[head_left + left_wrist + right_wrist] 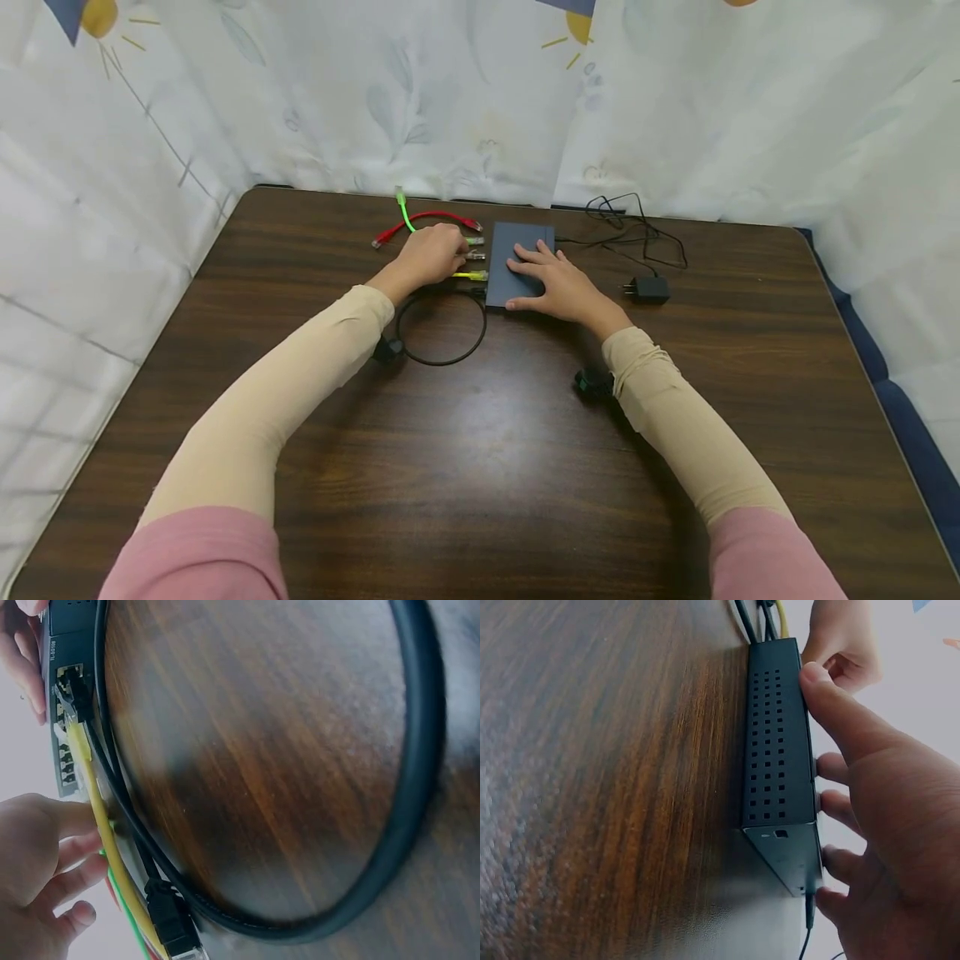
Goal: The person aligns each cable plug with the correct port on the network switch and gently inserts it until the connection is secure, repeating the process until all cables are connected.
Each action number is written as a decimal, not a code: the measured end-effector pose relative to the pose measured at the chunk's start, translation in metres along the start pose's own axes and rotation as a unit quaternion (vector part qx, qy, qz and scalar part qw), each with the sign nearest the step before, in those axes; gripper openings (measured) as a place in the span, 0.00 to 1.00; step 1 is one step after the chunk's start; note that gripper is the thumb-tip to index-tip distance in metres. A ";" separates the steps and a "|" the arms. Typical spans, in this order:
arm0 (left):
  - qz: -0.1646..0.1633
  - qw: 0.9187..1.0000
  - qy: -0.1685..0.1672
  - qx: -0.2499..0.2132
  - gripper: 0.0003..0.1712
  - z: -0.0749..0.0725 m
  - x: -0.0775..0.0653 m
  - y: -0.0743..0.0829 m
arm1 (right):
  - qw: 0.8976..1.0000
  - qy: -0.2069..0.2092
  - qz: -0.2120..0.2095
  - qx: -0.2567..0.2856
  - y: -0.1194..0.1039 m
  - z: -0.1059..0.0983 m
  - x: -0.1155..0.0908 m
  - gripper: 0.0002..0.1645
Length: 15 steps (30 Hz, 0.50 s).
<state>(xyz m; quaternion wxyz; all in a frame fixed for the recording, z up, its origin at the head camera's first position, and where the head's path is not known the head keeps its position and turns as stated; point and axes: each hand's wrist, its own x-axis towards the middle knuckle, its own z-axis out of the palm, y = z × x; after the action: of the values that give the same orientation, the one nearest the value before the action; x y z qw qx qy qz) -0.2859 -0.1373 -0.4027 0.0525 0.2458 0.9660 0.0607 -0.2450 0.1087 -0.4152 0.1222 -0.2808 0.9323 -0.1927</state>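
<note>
From my remote seat, the dark switch box (520,286) sits at twelve o'clock, steadied under my spread right hand (558,287). At its nine o'clock, my left hand (433,252) pinches a clear-tipped cable (477,256). Plugging-in, I judge; next calls for aligning with a free port (67,766).

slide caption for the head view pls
Right hand spread on a network switch, left hand at the ethernet cables, power adapter to the right
</note>
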 end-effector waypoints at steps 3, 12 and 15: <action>0.001 1.000 0.004 0.005 0.08 0.001 0.000 0.001 | 1.000 0.001 0.005 0.003 -0.001 0.000 0.000 0.48; -0.004 0.999 -0.028 -0.014 0.10 0.000 0.001 0.004 | 1.000 -0.001 0.013 0.009 0.001 0.002 -0.002 0.48; 0.001 0.999 -0.029 -0.022 0.09 -0.001 0.002 0.006 | 1.000 0.003 0.016 0.014 0.003 0.001 -0.003 0.48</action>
<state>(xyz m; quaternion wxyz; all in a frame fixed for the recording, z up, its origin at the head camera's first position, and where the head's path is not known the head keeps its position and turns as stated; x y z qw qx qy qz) -0.2856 -0.1313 -0.4013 0.0854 0.2474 0.9622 0.0749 -0.2436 0.1124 -0.4164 0.1267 -0.2635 0.9342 -0.2046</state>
